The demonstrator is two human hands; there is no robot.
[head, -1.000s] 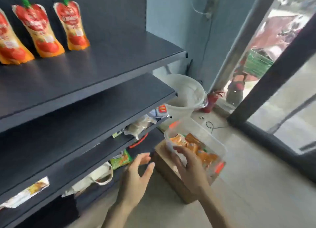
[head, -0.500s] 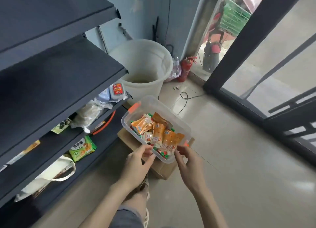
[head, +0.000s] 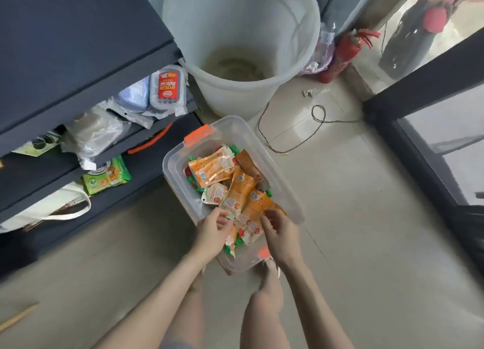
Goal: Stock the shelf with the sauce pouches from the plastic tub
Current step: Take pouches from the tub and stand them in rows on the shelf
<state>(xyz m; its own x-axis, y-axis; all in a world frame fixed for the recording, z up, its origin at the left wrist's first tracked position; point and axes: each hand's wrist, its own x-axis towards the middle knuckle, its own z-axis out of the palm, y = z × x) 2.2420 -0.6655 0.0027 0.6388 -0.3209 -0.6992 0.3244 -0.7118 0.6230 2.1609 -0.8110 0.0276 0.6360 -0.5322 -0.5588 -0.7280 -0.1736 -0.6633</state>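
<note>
While reaching into the near end of the plastic tub (head: 265,152), low beside the shelf (head: 78,39): left hand (head: 213,231) and right hand (head: 282,234) slightly apart, both curled onto sauce pouches (head: 237,189), grip unclear. Long axes mostly pointing away; equally near both; shelf leftward.
</note>
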